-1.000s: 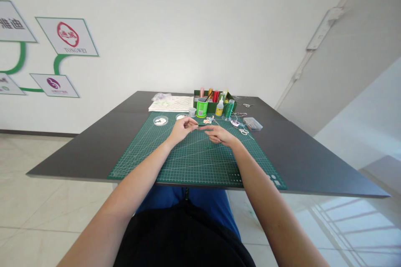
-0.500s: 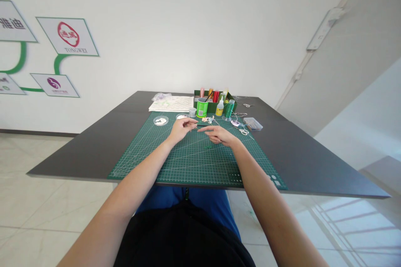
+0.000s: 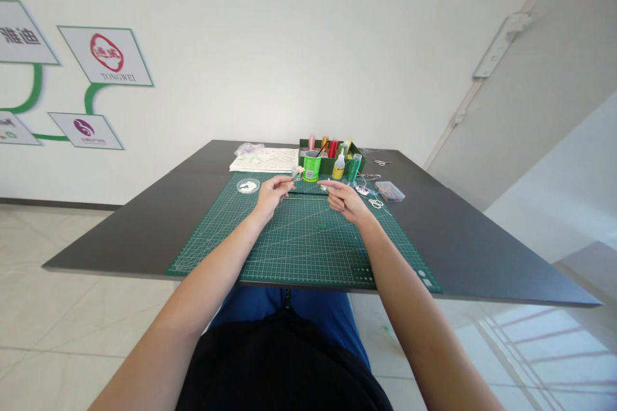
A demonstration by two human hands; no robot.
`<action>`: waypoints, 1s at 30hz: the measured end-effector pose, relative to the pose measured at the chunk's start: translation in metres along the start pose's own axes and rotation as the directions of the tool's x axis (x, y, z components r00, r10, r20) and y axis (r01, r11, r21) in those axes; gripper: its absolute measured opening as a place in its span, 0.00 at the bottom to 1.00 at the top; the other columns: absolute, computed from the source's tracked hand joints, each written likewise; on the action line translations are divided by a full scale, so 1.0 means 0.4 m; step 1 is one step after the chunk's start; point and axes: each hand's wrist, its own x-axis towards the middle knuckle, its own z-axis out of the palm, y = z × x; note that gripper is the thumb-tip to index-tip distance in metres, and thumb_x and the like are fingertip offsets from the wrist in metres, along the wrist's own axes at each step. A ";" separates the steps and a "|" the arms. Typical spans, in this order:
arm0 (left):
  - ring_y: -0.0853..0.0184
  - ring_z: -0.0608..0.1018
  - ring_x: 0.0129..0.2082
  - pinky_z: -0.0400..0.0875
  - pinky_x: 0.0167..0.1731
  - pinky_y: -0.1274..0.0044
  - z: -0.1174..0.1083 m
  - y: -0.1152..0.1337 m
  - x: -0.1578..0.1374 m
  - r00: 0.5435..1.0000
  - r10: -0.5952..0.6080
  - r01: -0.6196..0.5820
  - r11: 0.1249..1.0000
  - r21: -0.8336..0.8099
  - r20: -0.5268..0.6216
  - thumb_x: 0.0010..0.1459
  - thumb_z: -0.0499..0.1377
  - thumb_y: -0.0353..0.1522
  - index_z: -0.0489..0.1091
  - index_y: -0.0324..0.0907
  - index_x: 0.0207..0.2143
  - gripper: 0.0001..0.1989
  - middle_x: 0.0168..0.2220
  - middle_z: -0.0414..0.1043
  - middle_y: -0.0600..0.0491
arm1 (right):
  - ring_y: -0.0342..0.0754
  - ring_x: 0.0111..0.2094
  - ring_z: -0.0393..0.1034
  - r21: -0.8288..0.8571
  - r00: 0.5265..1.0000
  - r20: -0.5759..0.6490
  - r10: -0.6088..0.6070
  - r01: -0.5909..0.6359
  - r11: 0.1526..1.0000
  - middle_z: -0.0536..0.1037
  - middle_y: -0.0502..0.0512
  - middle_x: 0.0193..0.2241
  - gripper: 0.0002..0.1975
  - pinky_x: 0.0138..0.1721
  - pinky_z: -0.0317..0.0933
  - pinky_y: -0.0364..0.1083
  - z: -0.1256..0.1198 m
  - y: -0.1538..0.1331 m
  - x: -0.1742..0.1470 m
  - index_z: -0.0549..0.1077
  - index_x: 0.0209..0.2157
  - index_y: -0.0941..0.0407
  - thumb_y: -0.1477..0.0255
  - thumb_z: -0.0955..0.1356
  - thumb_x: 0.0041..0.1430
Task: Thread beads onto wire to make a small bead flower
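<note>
My left hand (image 3: 272, 198) pinches a small pale pink flower (image 3: 299, 171) by its thin green stem, with the blossom tilted up and to the right. Across from it, my right hand (image 3: 344, 201) has its index finger extended to the left and the other fingers curled in; anything within them is too small to make out. Between the hands a slim black stick (image 3: 307, 193) lies on the green cutting mat (image 3: 289, 244), with a thin brownish stick (image 3: 304, 199) just in front of it. Small pale pieces (image 3: 324, 185) are partly hidden behind my right fingertips.
Behind the hands stand a bright green can (image 3: 311, 167), a yellow-labelled glue bottle (image 3: 339, 166) and a green thread spool (image 3: 354, 167). A dark green box (image 3: 328, 164) holds several spools. White scissors (image 3: 376, 203) and a clear case (image 3: 390, 191) sit right; a round dish (image 3: 248, 186) sits left.
My hands have moved apart, the left one leftward and the right one slightly rightward. The flower now shows above my left fingers, and the sticks between the hands are more exposed.
</note>
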 end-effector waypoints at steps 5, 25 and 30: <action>0.70 0.73 0.25 0.60 0.23 0.79 -0.001 0.003 0.001 1.000 0.003 -0.003 1.000 -0.011 -0.029 0.42 0.72 0.36 0.79 0.36 0.37 0.19 0.28 0.78 0.49 | 0.37 0.13 0.42 0.022 0.963 -0.268 -0.039 0.047 0.999 0.54 0.38 0.09 0.12 0.17 0.35 0.41 -0.032 0.010 0.019 0.76 0.38 0.59 0.70 0.72 0.51; 0.75 0.67 0.20 0.54 0.19 0.80 -0.005 0.005 0.002 0.993 0.001 -0.006 0.999 -0.040 -0.114 0.42 0.71 0.34 0.78 0.36 0.37 0.18 0.27 0.77 0.50 | 0.36 0.12 0.47 -0.113 0.730 -0.665 -0.158 0.111 0.987 0.58 0.39 0.10 0.09 0.14 0.38 0.39 -0.066 0.007 0.025 0.75 0.34 0.59 0.73 0.71 0.47; 0.75 0.67 0.20 0.54 0.19 0.81 -0.010 0.008 0.004 0.989 0.007 -0.017 0.998 -0.065 -0.150 0.42 0.70 0.33 0.78 0.36 0.37 0.18 0.28 0.77 0.50 | 0.36 0.12 0.47 -0.126 0.724 -0.668 -0.175 0.122 0.984 0.58 0.39 0.09 0.09 0.14 0.39 0.39 -0.071 0.004 0.024 0.75 0.33 0.59 0.72 0.71 0.47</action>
